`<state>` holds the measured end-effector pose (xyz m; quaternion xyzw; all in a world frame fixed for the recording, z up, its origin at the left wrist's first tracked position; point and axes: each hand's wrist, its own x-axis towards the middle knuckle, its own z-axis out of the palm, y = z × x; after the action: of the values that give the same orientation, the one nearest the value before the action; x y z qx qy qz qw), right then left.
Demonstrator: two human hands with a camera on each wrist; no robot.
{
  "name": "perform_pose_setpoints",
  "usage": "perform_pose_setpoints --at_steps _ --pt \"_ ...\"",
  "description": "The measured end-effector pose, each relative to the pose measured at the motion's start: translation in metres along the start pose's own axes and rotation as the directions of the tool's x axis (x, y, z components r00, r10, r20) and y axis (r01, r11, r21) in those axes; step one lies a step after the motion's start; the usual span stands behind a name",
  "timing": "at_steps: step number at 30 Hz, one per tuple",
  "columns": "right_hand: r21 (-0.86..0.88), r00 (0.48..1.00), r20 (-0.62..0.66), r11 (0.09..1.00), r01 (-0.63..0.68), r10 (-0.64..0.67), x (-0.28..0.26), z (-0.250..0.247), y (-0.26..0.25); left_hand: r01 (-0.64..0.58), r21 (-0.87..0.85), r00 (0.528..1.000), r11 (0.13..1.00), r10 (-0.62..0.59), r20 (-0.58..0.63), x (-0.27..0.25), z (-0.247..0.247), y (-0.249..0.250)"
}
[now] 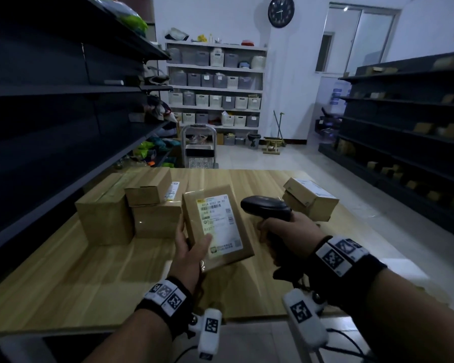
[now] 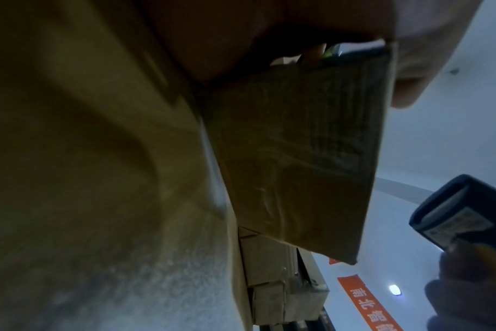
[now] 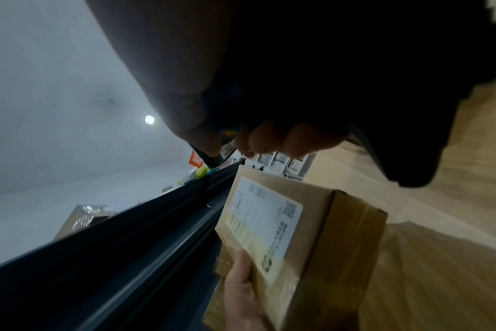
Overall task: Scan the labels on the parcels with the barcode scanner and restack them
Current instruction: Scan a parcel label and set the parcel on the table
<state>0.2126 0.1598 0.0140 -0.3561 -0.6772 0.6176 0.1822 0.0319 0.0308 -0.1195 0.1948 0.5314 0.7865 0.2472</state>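
My left hand grips a flat brown parcel above the wooden table, thumb on its white shipping label, which faces up. The same parcel shows in the right wrist view with the label toward the camera, and its underside fills the left wrist view. My right hand grips the handle of a black barcode scanner, whose head sits just right of the parcel. The scanner head also appears at the right edge of the left wrist view.
A stack of brown boxes stands on the table's left. Two stacked boxes sit at the far right. Dark shelving lines the left, more shelves the right. A metal trolley stands beyond the table.
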Motion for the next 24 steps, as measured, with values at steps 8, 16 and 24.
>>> perform_pose_setpoints --at_steps 8,16,24 --pt "-0.018 0.998 0.053 1.0 -0.022 0.023 -0.015 0.008 -0.004 -0.029 -0.028 0.997 0.999 0.027 -0.069 0.007 -0.004 -0.005" --pt "-0.056 0.999 0.022 0.998 -0.033 0.034 -0.019 0.005 -0.015 -0.031 -0.014 0.994 0.999 0.029 -0.101 0.008 -0.009 -0.007" --pt "-0.128 0.998 0.027 0.99 -0.053 0.057 -0.023 0.008 -0.02 -0.095 0.041 0.989 0.995 0.099 -0.105 0.004 -0.009 -0.005"
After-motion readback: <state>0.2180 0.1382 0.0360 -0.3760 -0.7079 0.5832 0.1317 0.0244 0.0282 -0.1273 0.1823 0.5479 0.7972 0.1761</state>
